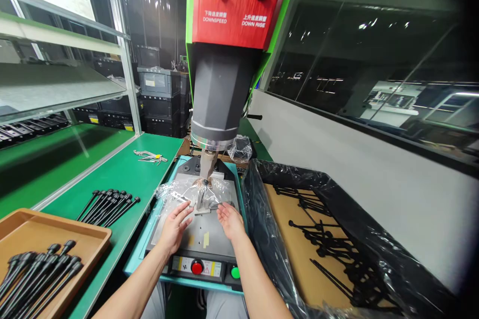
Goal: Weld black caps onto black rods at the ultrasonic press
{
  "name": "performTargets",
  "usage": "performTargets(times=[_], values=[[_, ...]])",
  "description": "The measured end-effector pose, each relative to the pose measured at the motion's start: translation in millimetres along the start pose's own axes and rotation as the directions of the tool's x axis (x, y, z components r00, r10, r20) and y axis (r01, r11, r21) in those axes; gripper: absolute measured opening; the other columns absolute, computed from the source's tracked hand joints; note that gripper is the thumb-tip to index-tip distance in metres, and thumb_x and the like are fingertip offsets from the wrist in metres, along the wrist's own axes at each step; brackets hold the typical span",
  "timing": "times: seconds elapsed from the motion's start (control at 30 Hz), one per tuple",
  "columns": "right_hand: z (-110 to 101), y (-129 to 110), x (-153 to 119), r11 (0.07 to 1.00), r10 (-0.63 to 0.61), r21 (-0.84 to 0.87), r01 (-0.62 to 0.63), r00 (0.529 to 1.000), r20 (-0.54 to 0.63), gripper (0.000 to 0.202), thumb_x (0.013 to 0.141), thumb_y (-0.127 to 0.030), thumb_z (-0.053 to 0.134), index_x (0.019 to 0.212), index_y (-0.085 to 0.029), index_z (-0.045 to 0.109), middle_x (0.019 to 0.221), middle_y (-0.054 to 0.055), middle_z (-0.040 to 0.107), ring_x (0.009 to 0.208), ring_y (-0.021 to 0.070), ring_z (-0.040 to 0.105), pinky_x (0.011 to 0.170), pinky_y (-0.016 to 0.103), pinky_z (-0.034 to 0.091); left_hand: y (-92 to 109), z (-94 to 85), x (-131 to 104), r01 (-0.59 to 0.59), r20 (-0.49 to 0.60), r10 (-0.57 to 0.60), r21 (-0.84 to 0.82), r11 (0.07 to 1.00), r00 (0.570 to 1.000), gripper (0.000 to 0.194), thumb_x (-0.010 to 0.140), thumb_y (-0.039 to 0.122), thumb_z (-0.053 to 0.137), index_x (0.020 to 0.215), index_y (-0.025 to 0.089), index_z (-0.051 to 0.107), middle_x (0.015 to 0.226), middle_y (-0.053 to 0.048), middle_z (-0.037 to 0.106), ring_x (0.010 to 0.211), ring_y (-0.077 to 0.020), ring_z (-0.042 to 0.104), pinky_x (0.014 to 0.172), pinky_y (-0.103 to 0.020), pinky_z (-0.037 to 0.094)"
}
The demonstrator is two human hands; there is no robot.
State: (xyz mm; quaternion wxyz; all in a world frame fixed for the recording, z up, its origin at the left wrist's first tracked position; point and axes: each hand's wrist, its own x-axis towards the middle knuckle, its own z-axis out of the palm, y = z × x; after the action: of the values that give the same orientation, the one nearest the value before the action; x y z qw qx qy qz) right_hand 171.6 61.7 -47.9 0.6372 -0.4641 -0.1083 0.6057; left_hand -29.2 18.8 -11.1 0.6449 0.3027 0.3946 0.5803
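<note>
Arms (258, 274) outstretched, left hand (173, 230), right hand (231, 223) flanking fixture (202, 198)

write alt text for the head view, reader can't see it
A person's left hand and right hand reach over the metal plate of a press. Black rods lie in a tray and on a green table at left, and in a black-lined box at right.

A green table (125, 179) runs along the left. Near its front stands a tan tray (71, 222) holding black rods (41, 279) with knobbed ends. Just beyond, a bundle of similar rods (108, 205) lies directly on the tabletop; farther back lie metal tools (150, 155). The grey plate (221, 246) at centre carries crumpled clear film (169, 190) and yellowish tape (206, 239).
</note>
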Motion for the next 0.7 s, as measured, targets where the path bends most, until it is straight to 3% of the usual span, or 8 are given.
performTargets(times=[0.23, 0.33, 0.47, 0.57, 0.63, 0.7], values=[[-24, 10, -21, 1.000, 0.005, 0.010, -0.005, 1.000, 0.013, 0.017, 0.070, -0.018, 0.063, 0.087, -0.015, 0.060, 0.069, 0.007, 0.070, 0.057, 0.0153, 0.064, 0.051, 0.022, 0.047, -9, -10.7, -2, 0.031, -0.022, -0.031, -0.026, 0.999, 0.999, 0.044, 0.066, 0.030, 0.078, 0.106, 0.017, 0.068, 0.129, -0.014, 0.057, 0.126, -0.0303, 0.047, 0.080, -0.028, 0.051], [-28, 8, -31, 1.000, -0.017, 0.001, 0.017, 1.000, 0.022, 0.022, 0.067, -0.020, 0.067, 0.087, -0.015, 0.060, 0.068, 0.006, 0.070, 0.057, 0.0150, 0.063, 0.051, 0.022, 0.046, -10, -14.5, -5, 0.061, -0.002, -0.061, -0.055, 0.997, 0.998, 0.031, 0.066, 0.031, 0.078, 0.091, 0.016, 0.071, 0.133, -0.014, 0.054, 0.123, -0.0312, 0.050, 0.086, -0.033, 0.051], [-43, -2, -64, 0.988, -0.101, -0.113, 0.107, 0.993, 0.061, 0.035, 0.064, -0.029, 0.074, 0.093, -0.015, 0.061, 0.074, 0.005, 0.070, 0.061, 0.0147, 0.062, 0.052, 0.022, 0.046, -2, -27.7, -31, 0.168, 0.024, -0.172, 0.118, 0.979, 0.985, 0.026, 0.065, 0.037, 0.077, 0.075, 0.014, 0.070, 0.137, -0.013, 0.051, 0.118, -0.0324, 0.054, 0.094, -0.039, 0.049], [-72, -25, -97, 0.891, -0.244, -0.363, 0.274, 0.962, 0.127, 0.044, 0.069, -0.041, 0.072, 0.103, -0.016, 0.061, 0.084, 0.005, 0.070, 0.066, 0.0165, 0.062, 0.055, 0.025, 0.048, 18, -60.2, -66, 0.108, 0.007, -0.124, 0.448, 0.887, 0.992, 0.031, 0.073, 0.048, 0.067, 0.082, 0.018, 0.072, 0.130, -0.011, 0.058, 0.118, -0.0305, 0.054, 0.096, -0.039, 0.048], [-99, -49, -115, 0.774, -0.383, -0.506, 0.381, 0.918, 0.106, 0.048, 0.071, -0.047, 0.070, 0.106, -0.015, 0.061, 0.084, 0.006, 0.069, 0.068, 0.0179, 0.062, 0.060, 0.028, 0.051, 41, -99.3, -89, -0.052, 0.002, 0.071, 0.700, 0.712, 0.997, 0.033, 0.073, 0.051, 0.065, 0.087, 0.021, 0.073, 0.121, -0.008, 0.065, 0.115, -0.0298, 0.056, 0.102, -0.040, 0.044], [-125, -73, -125, 0.680, -0.487, -0.612, 0.404, 0.873, 0.035, 0.053, 0.069, -0.054, 0.068, 0.104, -0.014, 0.062, 0.086, 0.007, 0.070, 0.070, 0.0194, 0.063, 0.066, 0.030, 0.052, 69, -149.8, -111, -0.125, -0.069, 0.345, 0.852, 0.508, 0.936, 0.035, 0.069, 0.053, 0.066, 0.088, 0.024, 0.073, 0.112, -0.006, 0.069, 0.110, -0.0307, 0.059, 0.103, -0.041, 0.042]])
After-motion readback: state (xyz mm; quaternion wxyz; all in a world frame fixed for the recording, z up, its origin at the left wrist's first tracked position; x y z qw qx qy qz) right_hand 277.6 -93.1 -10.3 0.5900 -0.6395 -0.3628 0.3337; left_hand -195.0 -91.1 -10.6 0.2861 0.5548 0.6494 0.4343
